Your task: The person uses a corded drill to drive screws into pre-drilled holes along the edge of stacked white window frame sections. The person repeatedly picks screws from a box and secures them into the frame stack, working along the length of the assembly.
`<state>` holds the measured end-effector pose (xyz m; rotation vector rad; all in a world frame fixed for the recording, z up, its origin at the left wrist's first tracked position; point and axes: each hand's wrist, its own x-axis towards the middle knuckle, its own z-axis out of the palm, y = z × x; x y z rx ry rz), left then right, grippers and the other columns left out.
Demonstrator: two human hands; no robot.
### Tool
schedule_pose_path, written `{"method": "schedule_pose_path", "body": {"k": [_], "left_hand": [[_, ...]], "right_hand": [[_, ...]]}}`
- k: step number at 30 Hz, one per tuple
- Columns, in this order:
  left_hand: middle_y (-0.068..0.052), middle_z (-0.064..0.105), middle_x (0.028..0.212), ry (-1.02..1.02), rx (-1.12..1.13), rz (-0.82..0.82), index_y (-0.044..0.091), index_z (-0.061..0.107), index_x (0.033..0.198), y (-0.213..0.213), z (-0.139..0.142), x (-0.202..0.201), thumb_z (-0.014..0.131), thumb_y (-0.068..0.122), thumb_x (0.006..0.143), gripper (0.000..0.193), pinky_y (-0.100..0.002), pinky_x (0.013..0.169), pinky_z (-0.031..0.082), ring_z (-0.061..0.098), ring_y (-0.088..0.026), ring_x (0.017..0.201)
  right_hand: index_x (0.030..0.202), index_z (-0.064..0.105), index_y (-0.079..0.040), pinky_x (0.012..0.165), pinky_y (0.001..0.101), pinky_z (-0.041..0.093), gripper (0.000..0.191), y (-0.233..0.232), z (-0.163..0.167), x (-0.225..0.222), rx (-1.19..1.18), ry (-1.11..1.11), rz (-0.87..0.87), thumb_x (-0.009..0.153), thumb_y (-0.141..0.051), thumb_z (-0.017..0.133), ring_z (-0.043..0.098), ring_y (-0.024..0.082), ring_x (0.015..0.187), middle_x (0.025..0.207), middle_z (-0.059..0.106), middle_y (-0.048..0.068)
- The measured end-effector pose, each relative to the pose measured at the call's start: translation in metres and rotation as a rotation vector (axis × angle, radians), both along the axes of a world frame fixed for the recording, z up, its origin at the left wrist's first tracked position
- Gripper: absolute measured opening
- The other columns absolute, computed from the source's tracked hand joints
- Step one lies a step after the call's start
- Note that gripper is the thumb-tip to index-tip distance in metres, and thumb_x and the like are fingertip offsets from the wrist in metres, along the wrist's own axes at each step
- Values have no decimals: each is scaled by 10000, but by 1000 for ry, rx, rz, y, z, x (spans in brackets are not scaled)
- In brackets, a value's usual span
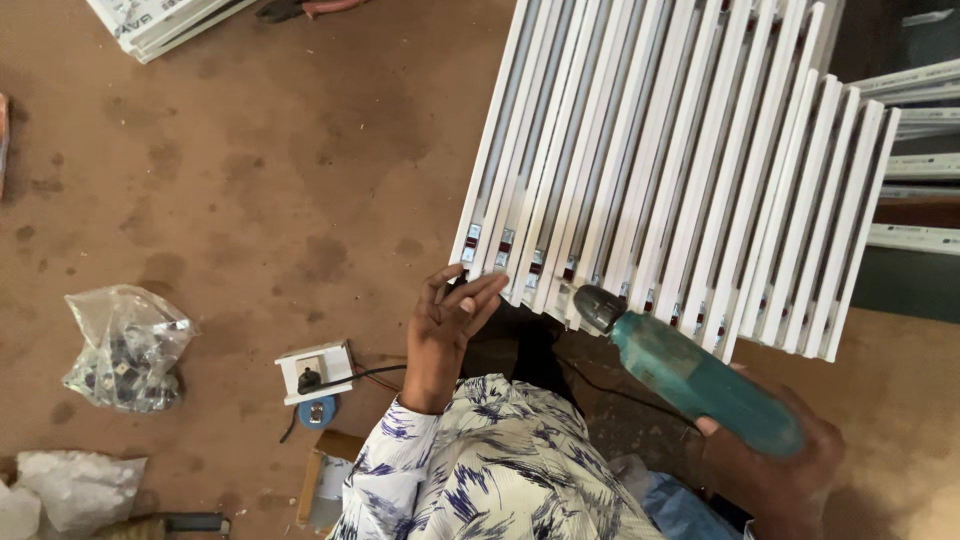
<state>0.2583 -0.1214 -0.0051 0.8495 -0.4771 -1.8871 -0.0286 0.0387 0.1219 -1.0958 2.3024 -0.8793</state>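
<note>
The left hand [447,325] rests with fingers held loosely together, fingertips touching the near ends of a large stack of white window profiles [680,160] leaning on the brown floor [250,170]. The right hand [785,470] grips a teal power drill [690,375], its chuck against the profile ends. Left lie a clear plastic bag of small parts [125,350] and a white socket box [315,370] with a black cable.
</note>
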Motion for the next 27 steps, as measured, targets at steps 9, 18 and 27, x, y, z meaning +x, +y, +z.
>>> {"method": "schedule_pose_path", "body": {"k": [9, 18, 27], "left_hand": [[-106, 637, 749, -229, 172, 48, -69, 651, 1032, 14, -31, 7, 608, 177, 1039, 250, -246, 438, 313, 452, -109, 496], [-78, 668, 792, -63, 59, -160, 64, 560, 1133, 7, 3, -5, 566, 119, 999, 145, -245, 489, 450, 579, -122, 543], [-94, 693, 838, -31, 18, -224, -28, 596, 1046, 8, -7, -1, 582, 103, 1031, 132, -249, 503, 478, 627, -125, 577]], "right_hand": [[1260, 697, 30, 916, 320, 574, 620, -2, -10, -9, -18, 38, 119, 675, -60, 882, 715, 178, 1031, 1136, 753, 140], [1201, 718, 31, 922, 335, 566, 604, 3, -16, -22, -10, -46, 211, 623, -43, 877, 734, 199, 1015, 1091, 771, 147], [1220, 708, 15, 918, 396, 618, 654, -3, -16, -26, 41, -118, 233, 600, -67, 897, 763, 264, 1027, 1110, 771, 182]]}}
